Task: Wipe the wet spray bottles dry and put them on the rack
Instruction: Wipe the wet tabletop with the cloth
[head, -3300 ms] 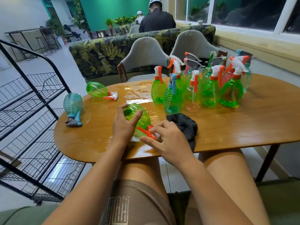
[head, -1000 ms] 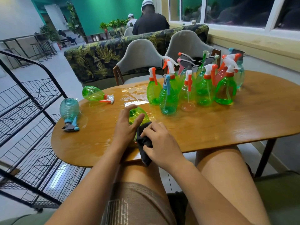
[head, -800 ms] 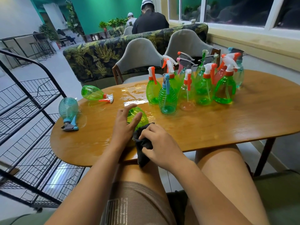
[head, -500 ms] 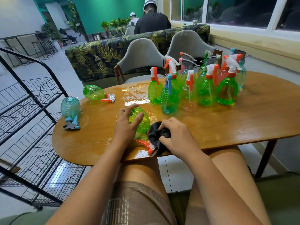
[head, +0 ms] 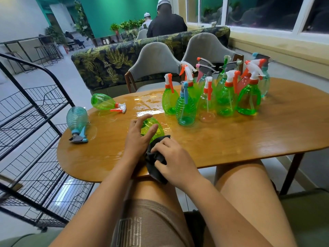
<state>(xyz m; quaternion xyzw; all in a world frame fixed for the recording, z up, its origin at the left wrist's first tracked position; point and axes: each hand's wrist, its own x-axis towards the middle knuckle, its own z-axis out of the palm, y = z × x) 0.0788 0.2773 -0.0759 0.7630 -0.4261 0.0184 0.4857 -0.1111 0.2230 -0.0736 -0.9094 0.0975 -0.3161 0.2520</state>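
Our hands work side by side at the near edge of the tabletop, at 6 o'clock. The left hand cups a green bottle lying on its side, thumb and fingers round its body. The right hand clutches a bunched dark cloth against the bottle's near end. At 10 o'clock a teal bottle lies at the tabletop's edge, with a second green bottle beyond it at 11. Upright bottles crowd together at 1 o'clock. The wire rack stands beside the tabletop at 9.
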